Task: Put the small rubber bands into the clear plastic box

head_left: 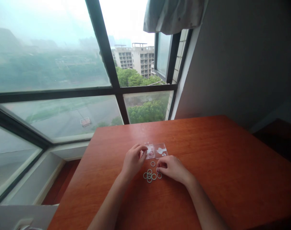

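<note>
- The clear box (150,157) lies open on the table (208,143), closer to its far edge than the rings below.
- Five pale rings (149,178) lie flat in a bunch.
- One lone ring (153,166) sits between bunch and box.
- Another ring (159,178) lies right of the bunch.

Single head-worn cam; looks fwd & down over table (219,159) twd window (115,91) beyond; v. wide view; L hand (133,160) & R hand (173,167) just below ctr, fairly near; bldgs (138,59) outside, far off
</note>
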The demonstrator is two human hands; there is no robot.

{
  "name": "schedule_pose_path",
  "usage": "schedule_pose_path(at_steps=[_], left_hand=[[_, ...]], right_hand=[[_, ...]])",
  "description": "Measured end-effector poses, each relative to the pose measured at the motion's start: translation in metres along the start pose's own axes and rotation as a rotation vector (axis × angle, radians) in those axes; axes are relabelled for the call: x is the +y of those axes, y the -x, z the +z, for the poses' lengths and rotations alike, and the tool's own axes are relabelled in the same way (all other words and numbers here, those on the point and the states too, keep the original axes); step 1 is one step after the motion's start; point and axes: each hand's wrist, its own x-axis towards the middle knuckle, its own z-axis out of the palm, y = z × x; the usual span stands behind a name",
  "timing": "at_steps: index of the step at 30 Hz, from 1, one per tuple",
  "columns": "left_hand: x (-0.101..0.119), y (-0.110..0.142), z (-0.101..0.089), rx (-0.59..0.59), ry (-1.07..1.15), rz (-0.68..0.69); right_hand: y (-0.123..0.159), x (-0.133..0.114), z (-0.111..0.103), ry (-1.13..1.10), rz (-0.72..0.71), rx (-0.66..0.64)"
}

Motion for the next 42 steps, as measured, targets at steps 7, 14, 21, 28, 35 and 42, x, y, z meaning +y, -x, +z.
schedule_pose_path(at_steps=[7,14,21,28,35,42], left_hand=[[0.000,0.000,-0.001,-0.032,-0.009,-0.001],[0.001,0.000,-0.003,-0.029,-0.026,-0.020],[0.003,0.001,-0.003,-0.028,-0.044,-0.008],[0.006,0.001,-0.005,-0.029,-0.046,-0.012],[0.007,0.001,-0.006,-0.040,-0.040,-0.020],[0.016,0.003,-0.003,-0.179,0.101,0.055]], right_hand=[[-0.001,0.001,0.000,-0.009,0.007,-0.007],[-0.001,0.002,0.000,-0.033,0.003,-0.006],[-0.002,0.001,0.001,-0.032,0.020,-0.015],[-0.002,0.002,0.000,-0.043,0.013,-0.002],[-0.005,0.000,0.005,-0.184,-0.045,0.122],[-0.009,-0.008,0.008,-0.230,-0.091,0.357]])
